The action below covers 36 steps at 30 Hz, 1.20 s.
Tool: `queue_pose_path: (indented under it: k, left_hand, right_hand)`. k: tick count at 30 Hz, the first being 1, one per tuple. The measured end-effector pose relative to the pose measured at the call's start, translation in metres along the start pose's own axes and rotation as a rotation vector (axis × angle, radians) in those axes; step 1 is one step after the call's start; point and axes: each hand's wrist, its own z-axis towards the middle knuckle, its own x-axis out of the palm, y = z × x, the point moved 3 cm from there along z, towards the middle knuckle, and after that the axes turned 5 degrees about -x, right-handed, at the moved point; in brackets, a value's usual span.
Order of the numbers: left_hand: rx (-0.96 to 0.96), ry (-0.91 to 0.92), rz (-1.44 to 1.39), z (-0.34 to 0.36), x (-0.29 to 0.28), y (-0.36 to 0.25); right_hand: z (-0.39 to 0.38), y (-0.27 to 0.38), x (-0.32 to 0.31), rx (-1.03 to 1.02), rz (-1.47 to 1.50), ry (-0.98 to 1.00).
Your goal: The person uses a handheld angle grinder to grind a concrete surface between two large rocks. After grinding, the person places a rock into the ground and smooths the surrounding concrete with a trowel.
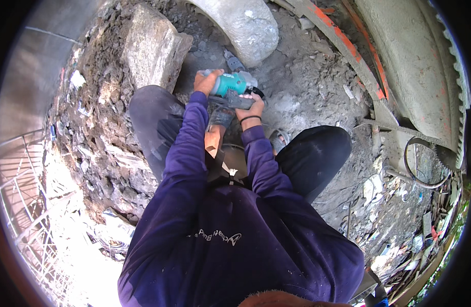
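A teal power tool (228, 82) with a silver head and a dark front part lies sideways between my hands. My left hand (207, 80) is wrapped round the left end of its body. My right hand (250, 106) is closed at its right end, beside the dark part and over a dusty grey piece beneath, whose exact shape I cannot make out. A grey cylindrical object (233, 60) lies just beyond the tool on the dirt. My sandalled foot (219, 118) is just below the tool, between my bent knees.
A rough stone slab (151, 51) stands ahead to the left, a curved pale piece (251, 28) beyond. At right are rusty orange-marked metal (348, 46), a large grey toothed structure (404, 61) and a metal loop (409, 156). Rubble surrounds me; wire mesh (23, 199) is at left.
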Motion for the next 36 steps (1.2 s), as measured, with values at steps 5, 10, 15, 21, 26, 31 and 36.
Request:
queue_pose_path:
  k: [5, 10, 15, 21, 26, 31, 36]
  left_hand:
    - [-0.284, 0.241, -0.611, -0.022, -0.021, 0.057]
    - [-0.606, 0.464, -0.844, -0.086, -0.003, 0.078]
    - [-0.661, 0.482, -1.04, -0.123, 0.049, 0.103]
    - [-0.715, 0.627, -1.277, -0.161, 0.1, 0.102]
    - [-0.826, 0.569, -1.427, -0.205, 0.121, 0.094]
    - [-0.901, 0.471, -1.46, -0.234, 0.12, 0.1]
    - [-0.997, 0.443, -1.351, -0.255, 0.124, 0.1]
  right_hand:
    - [-0.046, -0.011, 0.072, -0.114, -0.474, 0.176]
    - [-0.075, -0.011, 0.067, -0.277, -0.816, 0.212]
    - [-0.087, -0.005, 0.063, -0.425, -1.258, 0.349]
    - [-0.122, 0.014, 0.089, -0.542, -1.516, 0.389]
    - [-0.146, 0.028, 0.084, -0.667, -1.665, 0.439]
    - [-0.173, 0.035, 0.059, -0.651, -1.575, 0.395]
    - [-0.18, 0.046, 0.057, -0.706, -1.677, 0.399]
